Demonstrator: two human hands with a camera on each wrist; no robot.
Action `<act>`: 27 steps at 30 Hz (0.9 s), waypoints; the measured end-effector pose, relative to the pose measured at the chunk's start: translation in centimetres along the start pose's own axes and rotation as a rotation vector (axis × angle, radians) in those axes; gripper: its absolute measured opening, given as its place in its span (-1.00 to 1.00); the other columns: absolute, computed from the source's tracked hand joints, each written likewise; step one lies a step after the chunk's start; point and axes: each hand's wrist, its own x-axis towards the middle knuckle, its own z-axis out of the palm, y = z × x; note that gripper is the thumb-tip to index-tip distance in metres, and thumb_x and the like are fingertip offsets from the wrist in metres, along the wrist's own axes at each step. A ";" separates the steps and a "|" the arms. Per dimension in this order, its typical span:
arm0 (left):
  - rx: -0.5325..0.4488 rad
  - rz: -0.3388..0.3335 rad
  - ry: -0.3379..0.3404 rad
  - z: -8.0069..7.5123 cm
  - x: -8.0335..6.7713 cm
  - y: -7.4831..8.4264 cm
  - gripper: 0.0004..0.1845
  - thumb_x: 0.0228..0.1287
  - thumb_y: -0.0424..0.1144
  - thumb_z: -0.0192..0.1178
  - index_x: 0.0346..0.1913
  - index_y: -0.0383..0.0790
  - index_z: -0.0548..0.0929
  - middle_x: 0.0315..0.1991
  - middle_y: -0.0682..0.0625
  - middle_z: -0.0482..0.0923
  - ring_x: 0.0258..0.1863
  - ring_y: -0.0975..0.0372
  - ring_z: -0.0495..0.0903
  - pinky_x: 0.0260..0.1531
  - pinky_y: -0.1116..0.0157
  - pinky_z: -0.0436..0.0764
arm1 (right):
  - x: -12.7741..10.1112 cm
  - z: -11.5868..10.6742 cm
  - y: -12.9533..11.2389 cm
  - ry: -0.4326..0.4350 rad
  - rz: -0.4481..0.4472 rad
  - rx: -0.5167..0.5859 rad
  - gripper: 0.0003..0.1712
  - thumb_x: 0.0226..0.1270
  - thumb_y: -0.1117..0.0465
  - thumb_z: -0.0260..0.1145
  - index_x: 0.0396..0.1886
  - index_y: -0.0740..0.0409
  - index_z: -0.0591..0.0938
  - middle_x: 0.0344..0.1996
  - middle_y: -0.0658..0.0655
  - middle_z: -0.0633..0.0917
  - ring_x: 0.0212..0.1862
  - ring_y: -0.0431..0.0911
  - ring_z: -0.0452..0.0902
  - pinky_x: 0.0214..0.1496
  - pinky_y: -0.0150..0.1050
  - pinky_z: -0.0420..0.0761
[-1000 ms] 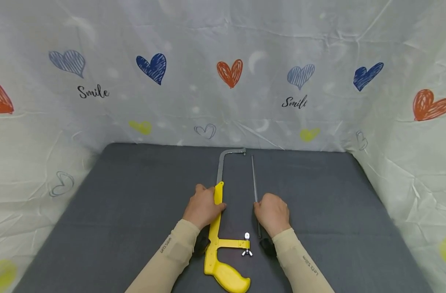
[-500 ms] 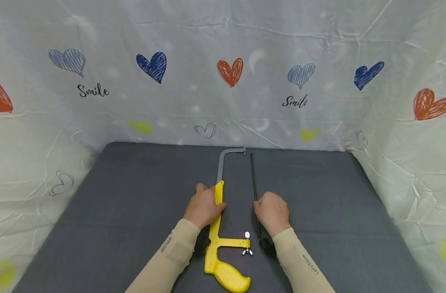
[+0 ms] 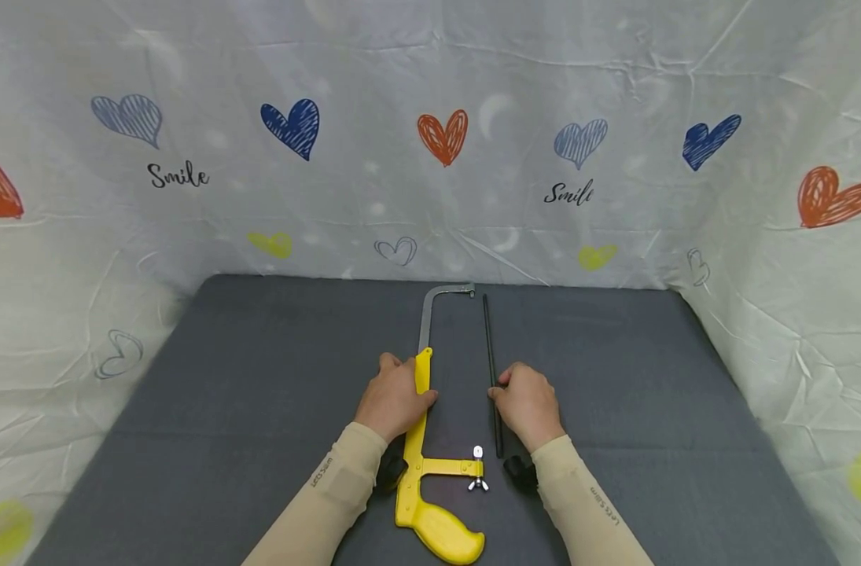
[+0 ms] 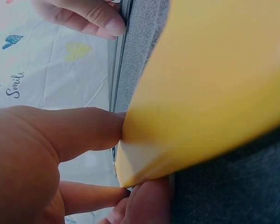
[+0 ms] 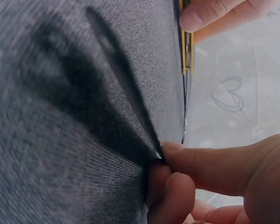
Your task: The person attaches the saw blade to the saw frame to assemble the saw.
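Left hand (image 3: pixel 391 395): thumb and fingers gripped yellow hacksaw frame (image 3: pixel 414 440). Frame's open side faced right. Dark strip (image 3: pixel 489 346), probably saw blade, lay just right of frame, apart from it, long axis roughly parallel. Right hand (image 3: pixel 531 401), nearer one to strip, sat on strip's side away from frame: thumb and finger pinched strip partway along, ends projecting toward frame's tip and handle ends. Strip lifted or flat: couldn't tell.
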 end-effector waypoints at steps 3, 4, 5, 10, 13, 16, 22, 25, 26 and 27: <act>0.003 0.001 -0.002 0.0 0.0 0.0 -0.18 0.42 -0.10 0.47 0.55 -0.51 0.42 0.30 -0.40 0.40 -0.30 -0.01 0.70 -0.20 0.07 0.80 | 0.1 -0.2 -0.1 -0.040 0.018 0.020 -0.78 0.44 0.17 0.51 -0.06 0.21 0.76 -0.19 0.20 0.82 -0.32 0.00 0.66 -0.23 -0.05 0.65; 0.004 0.002 -0.001 -0.1 0.0 0.0 -0.18 0.42 -0.10 0.47 0.55 -0.51 0.42 0.30 -0.40 0.40 -0.30 -0.01 0.70 -0.20 0.07 0.80 | 0.1 -0.2 -0.1 -0.054 0.019 0.027 -0.78 0.46 0.18 0.49 -0.05 0.22 0.76 -0.18 0.21 0.81 -0.31 0.00 0.66 -0.23 -0.06 0.65; 0.005 0.003 -0.001 -0.1 0.0 0.0 -0.18 0.42 -0.10 0.46 0.55 -0.50 0.42 0.30 -0.40 0.40 -0.29 -0.02 0.70 -0.19 0.07 0.80 | 0.1 -0.3 -0.1 -0.071 0.021 0.036 -0.78 0.48 0.18 0.48 -0.04 0.23 0.75 -0.17 0.21 0.81 -0.31 0.00 0.66 -0.24 -0.08 0.64; 0.012 0.009 0.003 -0.1 0.0 -0.1 -0.19 0.43 -0.09 0.46 0.55 -0.50 0.43 0.30 -0.40 0.40 -0.28 -0.02 0.70 -0.18 0.06 0.79 | 0.1 -0.7 0.0 -0.145 0.030 0.097 -0.82 0.54 0.23 0.37 -0.02 0.25 0.73 -0.10 0.20 0.82 -0.31 -0.05 0.63 -0.28 -0.16 0.58; 0.012 0.008 0.002 -0.1 -0.1 -0.1 -0.20 0.43 -0.10 0.46 0.54 -0.50 0.43 0.30 -0.40 0.40 -0.29 -0.02 0.70 -0.19 0.07 0.79 | 0.1 -0.8 -0.1 -0.175 0.040 0.128 -0.83 0.57 0.25 0.31 -0.02 0.24 0.73 -0.07 0.18 0.83 -0.33 -0.06 0.60 -0.31 -0.20 0.53; 0.011 0.006 0.004 0.0 -0.1 -0.1 -0.20 0.42 -0.10 0.46 0.54 -0.50 0.44 0.30 -0.40 0.40 -0.30 -0.01 0.69 -0.21 0.07 0.79 | 0.1 -0.8 -0.3 -0.191 0.043 0.147 -0.84 0.59 0.21 0.31 -0.03 0.21 0.71 -0.12 0.16 0.82 -0.35 -0.06 0.56 -0.33 -0.21 0.49; 0.014 0.004 0.005 0.0 0.0 0.0 -0.19 0.43 -0.09 0.46 0.55 -0.48 0.43 0.29 -0.39 0.40 -0.32 0.01 0.69 -0.22 0.08 0.79 | 0.2 -0.7 -0.5 -0.192 0.025 0.177 -0.85 0.59 0.20 0.33 -0.05 0.20 0.70 -0.22 0.14 0.78 -0.35 -0.06 0.54 -0.33 -0.21 0.49; 0.014 0.004 0.007 0.1 -0.1 0.1 -0.19 0.42 -0.10 0.47 0.55 -0.48 0.44 0.29 -0.39 0.41 -0.33 0.02 0.68 -0.22 0.08 0.79 | 0.3 -0.6 -0.5 -0.182 0.018 0.182 -0.86 0.59 0.21 0.32 -0.07 0.20 0.70 -0.21 0.13 0.79 -0.34 -0.07 0.55 -0.32 -0.22 0.49; 0.014 0.005 0.008 0.1 -0.1 0.1 -0.20 0.42 -0.10 0.47 0.55 -0.48 0.44 0.29 -0.39 0.41 -0.34 0.03 0.68 -0.23 0.09 0.79 | 0.3 -0.5 -0.5 -0.181 0.018 0.183 -0.86 0.59 0.21 0.32 -0.06 0.19 0.70 -0.21 0.12 0.79 -0.34 -0.07 0.55 -0.32 -0.22 0.49; 0.014 0.007 0.009 0.1 -0.1 0.1 -0.20 0.42 -0.10 0.47 0.55 -0.48 0.44 0.28 -0.39 0.41 -0.35 0.03 0.68 -0.23 0.09 0.79 | 0.3 -0.5 -0.5 -0.179 0.016 0.182 -0.86 0.59 0.21 0.32 -0.07 0.19 0.70 -0.22 0.12 0.79 -0.34 -0.07 0.56 -0.32 -0.22 0.49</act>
